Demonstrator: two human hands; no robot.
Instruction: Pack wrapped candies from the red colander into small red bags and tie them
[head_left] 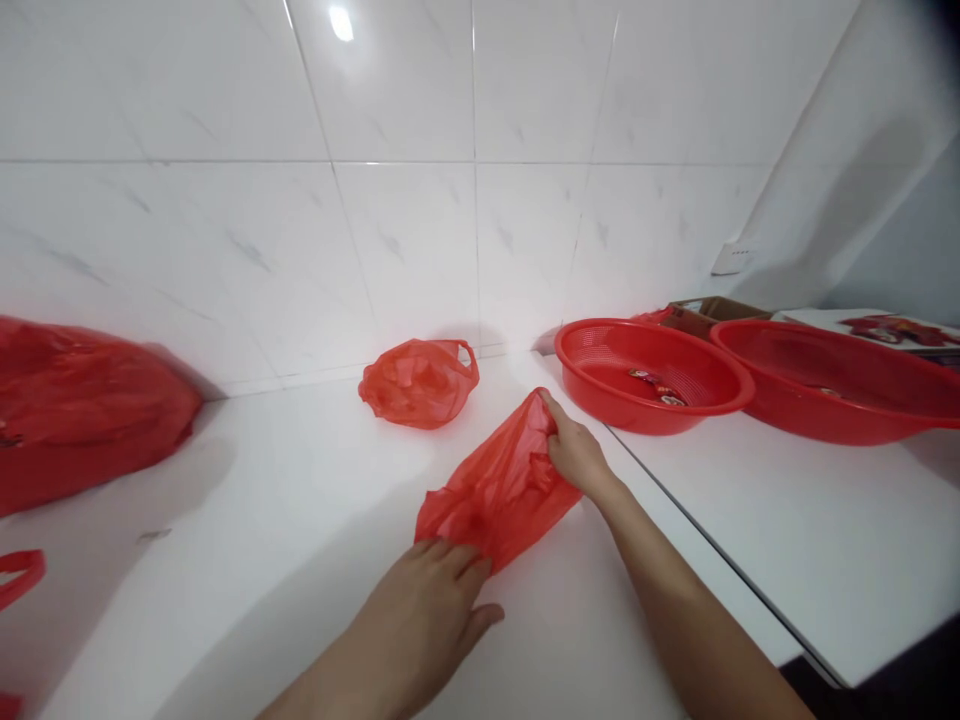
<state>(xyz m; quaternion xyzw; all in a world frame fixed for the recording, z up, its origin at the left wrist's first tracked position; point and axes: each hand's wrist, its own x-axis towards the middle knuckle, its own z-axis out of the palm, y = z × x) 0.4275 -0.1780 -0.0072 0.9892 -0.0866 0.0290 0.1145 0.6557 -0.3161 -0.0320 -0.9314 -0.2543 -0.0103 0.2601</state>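
Observation:
A crumpled, translucent red plastic bag lies at a slant between my two hands above the white table. My right hand pinches its far upper corner, with the fingers partly hidden by the bag. At the near end, my left hand rests its fingers on the plastic, its thumb sticking out to the side. Behind them, close to the wall, sits another red plastic bag, bunched up with one handle loop raised.
Two red plastic basins stand on the right: a perforated basin with small colourful packets inside, and a larger basin. A cardboard box is behind them. A big filled red bag occupies the left. White tiles back the table.

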